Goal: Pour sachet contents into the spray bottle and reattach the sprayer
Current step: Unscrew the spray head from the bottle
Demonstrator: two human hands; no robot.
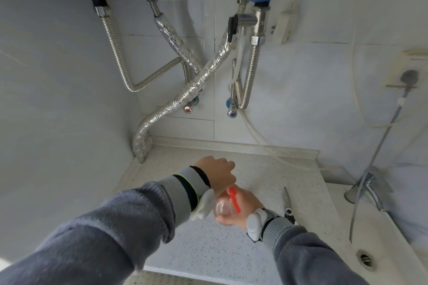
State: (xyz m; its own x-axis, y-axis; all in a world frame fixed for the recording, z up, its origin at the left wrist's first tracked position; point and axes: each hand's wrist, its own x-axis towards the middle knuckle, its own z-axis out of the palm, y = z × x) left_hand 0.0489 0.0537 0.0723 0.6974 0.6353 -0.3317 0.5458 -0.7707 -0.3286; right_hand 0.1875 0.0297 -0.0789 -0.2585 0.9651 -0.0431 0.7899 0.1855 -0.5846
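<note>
A clear spray bottle (pixel 221 209) stands low in the middle of the head view, over the speckled counter (pixel 208 247). My right hand (pixel 245 206) grips its body from the right. My left hand (pixel 218 172) is curled over the top of the bottle, on the sprayer, whose red trigger (pixel 234 199) sticks out below my fingers. The sprayer head itself is hidden under my left hand. No sachet is visible.
Scissors (pixel 288 203) lie on the counter just right of my right wrist. A sink basin (pixel 379 238) with a tap (pixel 368 185) lies at the right. Foil-wrapped and steel hoses (pixel 176 102) hang against the back wall under a water heater.
</note>
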